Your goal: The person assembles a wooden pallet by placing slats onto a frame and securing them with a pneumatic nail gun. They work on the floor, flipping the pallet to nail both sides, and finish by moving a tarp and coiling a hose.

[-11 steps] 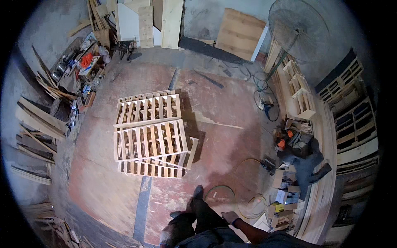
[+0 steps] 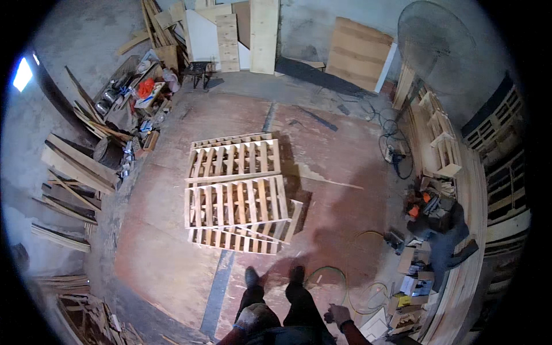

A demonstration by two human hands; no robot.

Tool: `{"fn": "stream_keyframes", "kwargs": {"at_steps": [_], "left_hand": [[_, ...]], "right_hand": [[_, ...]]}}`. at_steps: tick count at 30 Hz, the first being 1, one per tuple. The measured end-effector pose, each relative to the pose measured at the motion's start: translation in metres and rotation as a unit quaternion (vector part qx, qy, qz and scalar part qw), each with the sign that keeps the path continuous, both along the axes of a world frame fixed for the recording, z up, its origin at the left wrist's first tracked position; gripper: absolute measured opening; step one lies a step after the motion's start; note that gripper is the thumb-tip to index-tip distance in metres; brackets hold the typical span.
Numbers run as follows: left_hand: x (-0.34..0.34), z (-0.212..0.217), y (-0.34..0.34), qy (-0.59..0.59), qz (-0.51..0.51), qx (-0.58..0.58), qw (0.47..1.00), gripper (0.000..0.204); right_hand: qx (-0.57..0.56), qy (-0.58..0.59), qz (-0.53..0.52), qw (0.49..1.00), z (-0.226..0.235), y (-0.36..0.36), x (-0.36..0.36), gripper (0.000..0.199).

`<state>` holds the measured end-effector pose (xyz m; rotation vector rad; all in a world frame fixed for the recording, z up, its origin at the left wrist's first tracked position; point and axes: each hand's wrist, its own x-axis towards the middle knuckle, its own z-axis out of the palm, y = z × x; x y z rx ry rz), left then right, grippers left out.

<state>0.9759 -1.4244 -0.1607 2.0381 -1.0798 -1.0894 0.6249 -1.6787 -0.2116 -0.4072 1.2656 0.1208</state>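
Observation:
A stack of slatted wooden pallets (image 2: pixel 234 202) lies on the reddish floor ahead of my feet. The lower ones stick out askew at the near and right edges. My left hand (image 2: pixel 257 315) hangs low in front of my left thigh, its fingers too blurred to make out. To the right of my legs, my right hand (image 2: pixel 339 314) is held low with its fingers curled. Something small and dark shows at those fingertips, too small to name. Neither hand touches the pallets.
A hose (image 2: pixel 345 287) loops over the floor by my right foot, near a dark tool (image 2: pixel 394 240). Open cardboard boxes (image 2: pixel 407 284) line the right side. A cluttered bench (image 2: pixel 127 98) stands far left, a large fan (image 2: pixel 435 43) far right. Boards (image 2: pixel 263 37) lean on the back wall.
My view has shifted, so the pallets appear farther right and slightly lower. My feet now stand side by side. The left hand has come into view, and the right hand sits lower and farther right.

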Motion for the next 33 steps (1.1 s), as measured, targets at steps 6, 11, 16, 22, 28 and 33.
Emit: {"fn": "stream_keyframes", "kwargs": {"at_steps": [6, 11, 16, 22, 28, 33], "left_hand": [[0.108, 0.000, 0.022, 0.172, 0.000, 0.153, 0.973, 0.033], [0.199, -0.068, 0.102, 0.285, 0.209, 0.239, 0.905, 0.037], [0.276, -0.109, 0.127, 0.302, 0.145, 0.337, 0.880, 0.034], [0.279, -0.087, 0.068, 0.263, 0.033, 0.313, 0.912, 0.032], [0.189, -0.030, 0.018, 0.225, -0.062, 0.296, 0.926, 0.027], [0.089, 0.005, 0.058, 0.199, -0.149, 0.323, 0.913, 0.030]], "right_hand": [[-0.332, 0.156, 0.336, 0.867, 0.029, 0.127, -0.006, 0.028], [-0.386, 0.227, 0.514, 0.732, 0.021, 0.240, 0.025, 0.030], [-0.377, 0.294, 0.397, 0.783, 0.039, 0.337, 0.063, 0.027], [-0.297, 0.315, 0.129, 0.892, 0.040, 0.418, 0.107, 0.037], [-0.129, 0.209, -0.262, 0.933, 0.067, 0.473, 0.142, 0.043], [-0.220, 0.235, -0.228, 0.919, 0.082, 0.524, 0.150, 0.042]]}}
